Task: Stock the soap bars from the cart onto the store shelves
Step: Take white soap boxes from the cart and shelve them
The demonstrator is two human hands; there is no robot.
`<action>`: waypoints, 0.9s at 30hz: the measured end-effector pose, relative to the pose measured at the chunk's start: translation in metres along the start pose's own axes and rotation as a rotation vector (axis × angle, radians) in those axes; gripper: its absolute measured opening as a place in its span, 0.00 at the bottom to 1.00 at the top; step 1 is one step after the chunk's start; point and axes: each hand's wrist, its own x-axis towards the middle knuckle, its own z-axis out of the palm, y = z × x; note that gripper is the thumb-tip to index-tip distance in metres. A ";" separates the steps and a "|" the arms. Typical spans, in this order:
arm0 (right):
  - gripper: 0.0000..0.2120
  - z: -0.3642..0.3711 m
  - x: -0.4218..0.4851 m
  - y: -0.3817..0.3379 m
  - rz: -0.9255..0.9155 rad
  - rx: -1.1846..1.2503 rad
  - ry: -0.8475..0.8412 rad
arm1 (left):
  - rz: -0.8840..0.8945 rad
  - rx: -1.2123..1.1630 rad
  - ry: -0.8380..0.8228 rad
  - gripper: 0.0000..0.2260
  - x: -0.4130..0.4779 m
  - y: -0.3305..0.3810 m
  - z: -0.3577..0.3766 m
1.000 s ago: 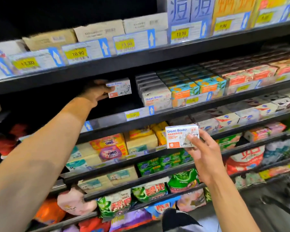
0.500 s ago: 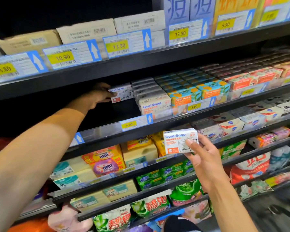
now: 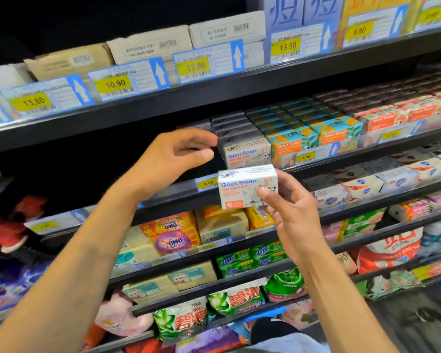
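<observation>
My right hand (image 3: pixel 293 220) holds a white Goat Soap box (image 3: pixel 242 187) by its right end, upright, in front of the middle shelf's edge (image 3: pixel 168 193). My left hand (image 3: pixel 171 159) hovers just above and left of that box with thumb and fingers loosely curved and nothing in them. Right of the left hand, a row of matching white Goat Soap boxes (image 3: pixel 245 154) runs back into the shelf. To that row's left the shelf is dark. The cart is out of view.
Orange and teal Goat Soap boxes (image 3: pixel 293 145) and red ones (image 3: pixel 392 118) fill the same shelf to the right. The shelf above carries cardboard cartons (image 3: pixel 148 47) and price tags (image 3: pixel 127 82). Lower shelves hold laundry soap and detergent bags (image 3: pixel 234 301).
My left hand has let go of the soap box it held deep in the shelf and drawn back toward me. My right hand has lifted its box up toward the left hand.
</observation>
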 end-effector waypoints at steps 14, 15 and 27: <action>0.13 -0.008 0.033 0.028 -0.754 -0.971 -0.098 | -0.096 -0.273 0.127 0.13 0.006 -0.008 -0.034; 0.14 -0.013 0.036 0.034 -0.810 -1.082 -0.125 | -0.119 -0.282 0.147 0.12 0.013 -0.014 -0.039; 0.20 -0.027 0.038 0.061 -0.911 -1.380 -0.166 | -0.250 -0.029 0.122 0.16 0.080 -0.095 -0.045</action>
